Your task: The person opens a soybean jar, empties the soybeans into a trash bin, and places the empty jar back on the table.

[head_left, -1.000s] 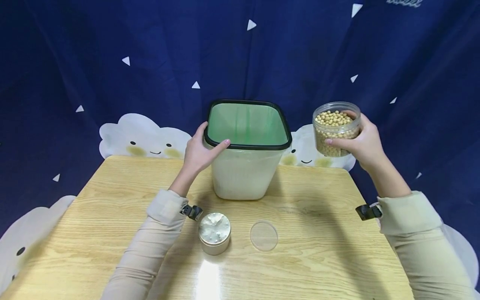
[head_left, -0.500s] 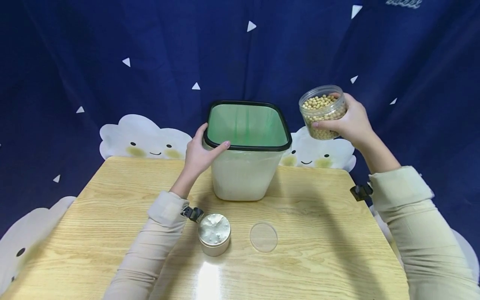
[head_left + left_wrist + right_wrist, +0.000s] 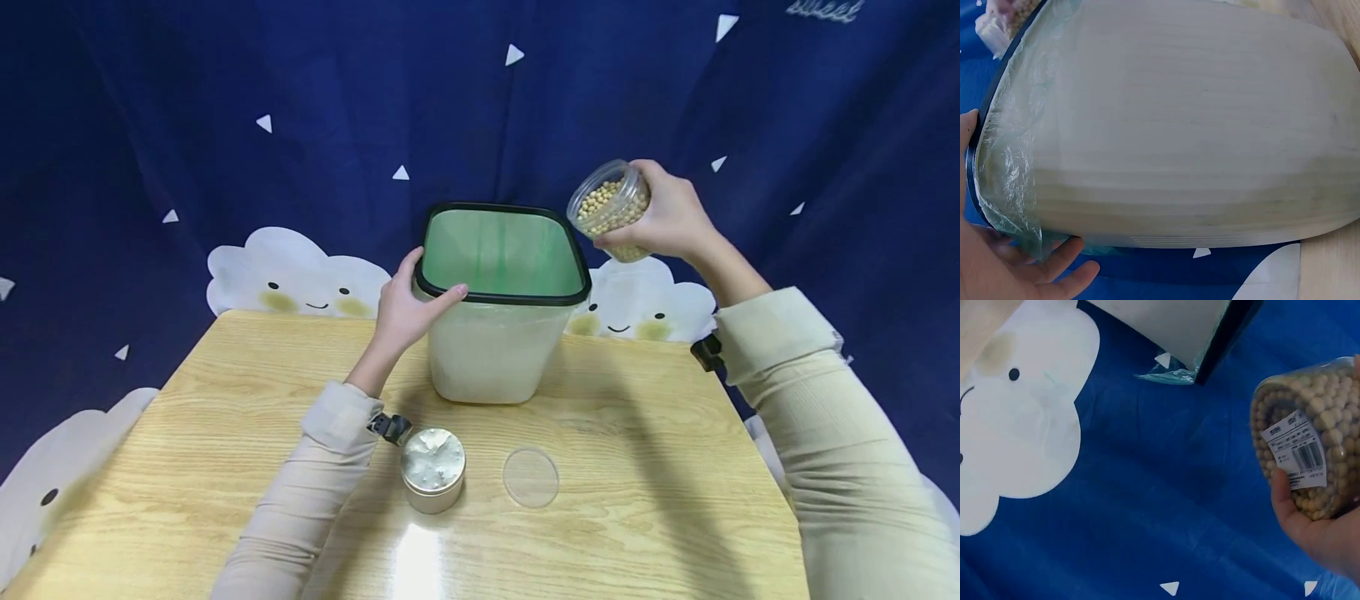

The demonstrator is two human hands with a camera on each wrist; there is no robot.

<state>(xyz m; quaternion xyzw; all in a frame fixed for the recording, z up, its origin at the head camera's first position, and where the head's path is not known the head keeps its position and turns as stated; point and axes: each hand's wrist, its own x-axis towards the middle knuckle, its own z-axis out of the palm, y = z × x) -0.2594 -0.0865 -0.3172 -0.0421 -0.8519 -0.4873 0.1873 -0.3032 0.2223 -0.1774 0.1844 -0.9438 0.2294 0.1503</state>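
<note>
My left hand (image 3: 403, 315) grips the near left corner of a white trash bin (image 3: 491, 358), thumb over its black rim and fingers along the side. A thin green liner (image 3: 1013, 150) folds out under the rim in the left wrist view. Up beside the bin's right rim, my right hand (image 3: 671, 215) holds a clear plastic jar (image 3: 628, 218) by its side. The jar has no lid on and is tilted left, mouth toward the bin. Pale yellow bean-like balls (image 3: 597, 198) fill much of it. Its base bears a barcode label (image 3: 1300, 453) in the right wrist view.
A round tin (image 3: 432, 467) with a dented silvery top stands on the wooden table (image 3: 637, 517), close to the left wrist. To its right lies a clear flat disc (image 3: 531, 477). Behind the table hangs a dark blue curtain (image 3: 337, 100).
My right hand has raised the jar and carried it left to the bin's right rim, tipping it further over. The left hand keeps its grip on the bin.
</note>
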